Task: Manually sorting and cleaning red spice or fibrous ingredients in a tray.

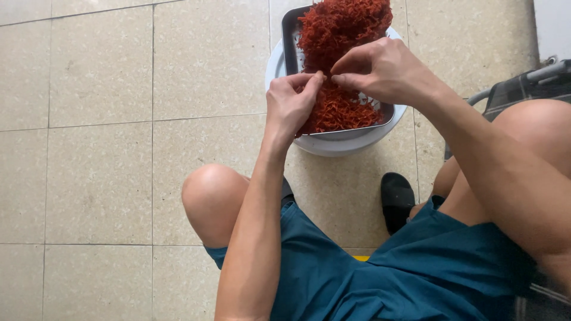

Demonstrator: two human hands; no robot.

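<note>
Both hands — left hand (pixel 289 102) and right hand (pixel 380 70) — pinch red strands (pixel 339 35) at the tray's (pixel 289 35) six o'clock; best pulled apart gently, low over the tray.

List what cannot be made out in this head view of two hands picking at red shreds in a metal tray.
- Red shreds: far end cut off by the top edge.
- Metal tray: near part hidden by both hands.
- What the left hand and right hand pinch: too small, fingers cover it.
- White basin: mostly hidden under the tray.
</note>
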